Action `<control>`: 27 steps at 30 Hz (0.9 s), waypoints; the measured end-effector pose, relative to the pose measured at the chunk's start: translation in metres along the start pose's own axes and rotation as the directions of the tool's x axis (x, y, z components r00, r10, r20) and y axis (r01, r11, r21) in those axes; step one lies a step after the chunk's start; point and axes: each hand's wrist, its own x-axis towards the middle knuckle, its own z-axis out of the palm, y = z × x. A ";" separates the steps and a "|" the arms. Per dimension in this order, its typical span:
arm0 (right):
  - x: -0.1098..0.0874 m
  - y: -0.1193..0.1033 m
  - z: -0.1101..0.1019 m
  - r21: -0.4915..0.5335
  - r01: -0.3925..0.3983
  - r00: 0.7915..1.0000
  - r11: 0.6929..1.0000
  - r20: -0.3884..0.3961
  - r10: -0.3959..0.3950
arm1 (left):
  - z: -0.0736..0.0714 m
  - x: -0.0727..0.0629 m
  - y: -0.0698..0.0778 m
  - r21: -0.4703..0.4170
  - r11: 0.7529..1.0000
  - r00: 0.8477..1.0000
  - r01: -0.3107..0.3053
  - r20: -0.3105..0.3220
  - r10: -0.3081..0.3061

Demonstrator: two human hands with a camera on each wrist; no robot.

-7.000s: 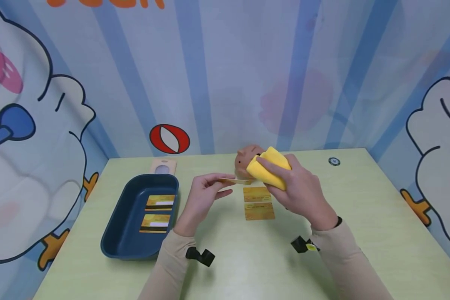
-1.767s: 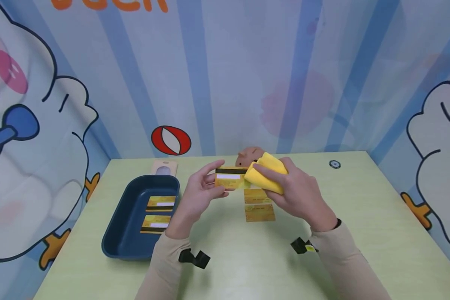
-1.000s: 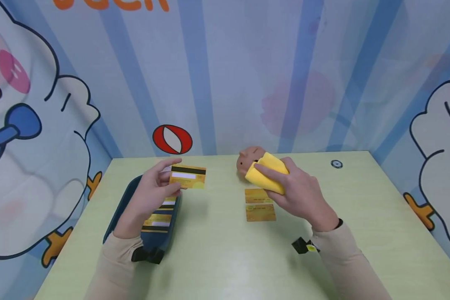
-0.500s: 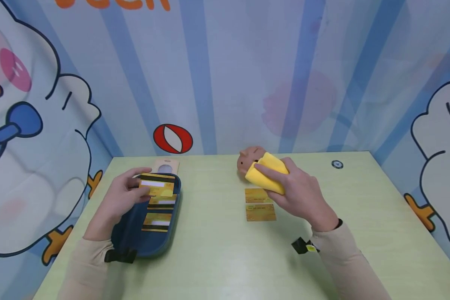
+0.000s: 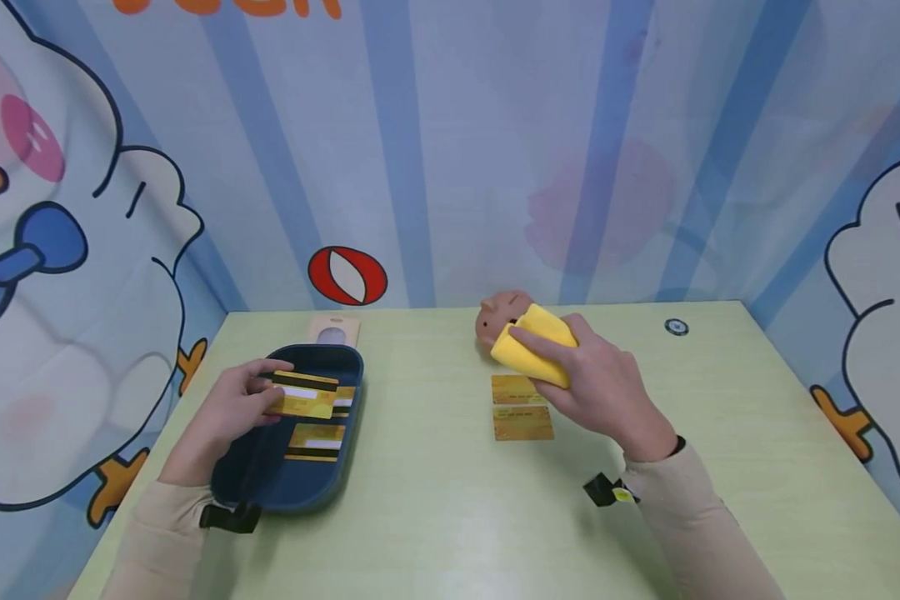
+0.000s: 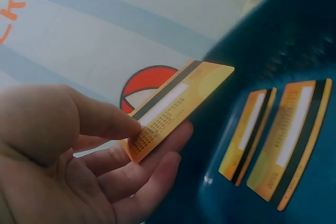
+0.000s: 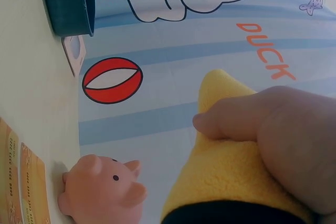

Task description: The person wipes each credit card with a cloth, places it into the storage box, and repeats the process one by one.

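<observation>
Gold card (image 5: 307, 396) has come over the blue tray (image 5: 273, 483), pinched at one end by my left grip (image 5: 232, 404). If I pinch too softly, it could drop onto the two cards (image 5: 315, 442) lying there. My right grip (image 5: 600, 383) squeezes the yellow cloth (image 5: 532, 343)

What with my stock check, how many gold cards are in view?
5: one held card in the left hand, a far card and a near card in the blue tray, and two cards on the table. Others may hide underneath.
</observation>
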 end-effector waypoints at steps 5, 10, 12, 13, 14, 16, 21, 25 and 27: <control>-0.001 0.001 0.000 0.004 0.001 1.000 1.000 0.000 -0.001 | 0.002 0.000 -0.006 0.043 0.999 0.999 0.029 0.021 -0.030; 0.000 0.001 0.000 -0.004 -0.005 1.000 1.000 0.008 0.005 | 0.003 0.000 -0.010 0.058 0.996 0.996 0.065 0.063 -0.068; 0.000 0.001 0.000 -0.001 -0.008 1.000 1.000 0.013 0.008 | 0.004 0.000 -0.011 0.058 0.996 0.994 0.072 0.077 -0.077; 0.000 0.001 -0.001 0.003 -0.008 1.000 1.000 0.014 0.007 | 0.005 -0.001 -0.011 0.059 0.995 0.993 0.075 0.082 -0.079; 0.001 0.001 -0.001 0.005 -0.007 1.000 1.000 0.016 0.007 | 0.005 -0.001 -0.011 0.061 0.995 0.993 0.077 0.085 -0.082; 0.001 0.001 -0.001 0.010 -0.008 1.000 1.000 0.017 0.008 | 0.005 -0.002 -0.011 0.067 0.994 0.992 0.081 0.092 -0.087; 0.000 0.000 -0.001 0.015 -0.008 1.000 1.000 0.017 0.008 | 0.005 -0.005 -0.011 0.082 0.992 0.987 0.092 0.127 -0.102; 0.000 0.000 -0.002 0.013 -0.008 1.000 1.000 0.018 0.008 | 0.005 -0.007 -0.011 0.084 0.992 0.982 0.099 0.151 -0.111; 0.000 0.000 -0.002 0.012 -0.008 1.000 1.000 0.020 0.008 | 0.004 -0.007 -0.012 0.087 0.991 0.980 0.103 0.162 -0.116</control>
